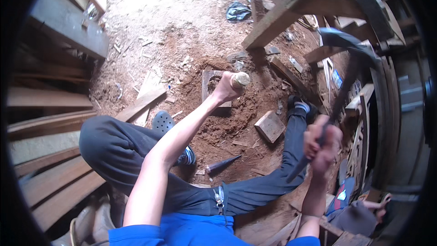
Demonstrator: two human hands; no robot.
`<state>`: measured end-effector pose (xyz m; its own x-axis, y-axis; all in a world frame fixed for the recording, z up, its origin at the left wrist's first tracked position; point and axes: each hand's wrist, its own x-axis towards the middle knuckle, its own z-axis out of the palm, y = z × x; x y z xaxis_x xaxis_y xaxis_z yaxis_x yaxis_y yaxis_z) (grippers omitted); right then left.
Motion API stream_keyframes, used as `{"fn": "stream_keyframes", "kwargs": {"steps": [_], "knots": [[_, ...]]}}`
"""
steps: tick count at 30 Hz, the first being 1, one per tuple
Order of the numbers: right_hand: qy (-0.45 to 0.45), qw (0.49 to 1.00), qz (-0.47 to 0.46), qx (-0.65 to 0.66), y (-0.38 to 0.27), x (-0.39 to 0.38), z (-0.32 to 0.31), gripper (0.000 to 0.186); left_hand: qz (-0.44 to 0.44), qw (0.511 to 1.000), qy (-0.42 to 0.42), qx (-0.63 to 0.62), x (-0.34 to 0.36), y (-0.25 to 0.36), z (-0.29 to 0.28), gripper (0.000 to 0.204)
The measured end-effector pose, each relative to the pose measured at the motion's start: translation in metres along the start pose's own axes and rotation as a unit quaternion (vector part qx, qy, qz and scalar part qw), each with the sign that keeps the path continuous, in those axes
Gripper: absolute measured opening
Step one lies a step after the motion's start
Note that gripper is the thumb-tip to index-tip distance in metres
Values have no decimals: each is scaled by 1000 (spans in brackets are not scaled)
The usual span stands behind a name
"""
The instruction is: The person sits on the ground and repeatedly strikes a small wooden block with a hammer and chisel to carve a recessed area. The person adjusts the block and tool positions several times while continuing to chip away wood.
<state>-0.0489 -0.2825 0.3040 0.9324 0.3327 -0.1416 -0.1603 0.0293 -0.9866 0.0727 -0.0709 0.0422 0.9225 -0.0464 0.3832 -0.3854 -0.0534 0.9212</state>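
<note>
My left hand (223, 90) is closed round what looks like a chisel (242, 79); only its pale, round butt shows above my fist, and its lower end is hidden. Beneath that fist is a wooden block (206, 92) with a dark hollow cut into it, lying among brown shavings. At the right, my right hand (324, 142) grips the long dark handle of a hammer (348, 75). The hammer is raised, with its curved head high at the upper right, blurred by motion. Between my legs a dark pointed tool (223, 164) lies on the ground.
A loose wood block (271, 126) sits by my right shin. Stacked planks (54, 187) line the left side, with boots (98, 218) below. A timber frame (291, 13) stands at the far right, near a black plastic bag (237, 11). Chips litter the ground.
</note>
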Motion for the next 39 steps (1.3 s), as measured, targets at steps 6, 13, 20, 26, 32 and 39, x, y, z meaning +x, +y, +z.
{"fn": "stream_keyframes", "kwargs": {"steps": [6,13,20,26,32,39], "knots": [[24,987,-151,48,48,19,0,37,-20,1000,15,-15,2,0,0,8],[69,975,210,-36,72,10,-20,45,36,999,35,13,4,-16,-2,3],[31,992,-117,-33,-19,11,-12,41,-35,999,29,-3,3,-28,2,9],[-33,988,-55,140,15,10,-6,35,-19,999,37,-26,2,-19,-1,25],[58,989,55,-128,111,15,-11,32,-11,999,30,-21,-2,-16,-2,17],[41,992,31,-116,55,16,-20,39,1,998,25,-56,0,-17,-1,11]]}}
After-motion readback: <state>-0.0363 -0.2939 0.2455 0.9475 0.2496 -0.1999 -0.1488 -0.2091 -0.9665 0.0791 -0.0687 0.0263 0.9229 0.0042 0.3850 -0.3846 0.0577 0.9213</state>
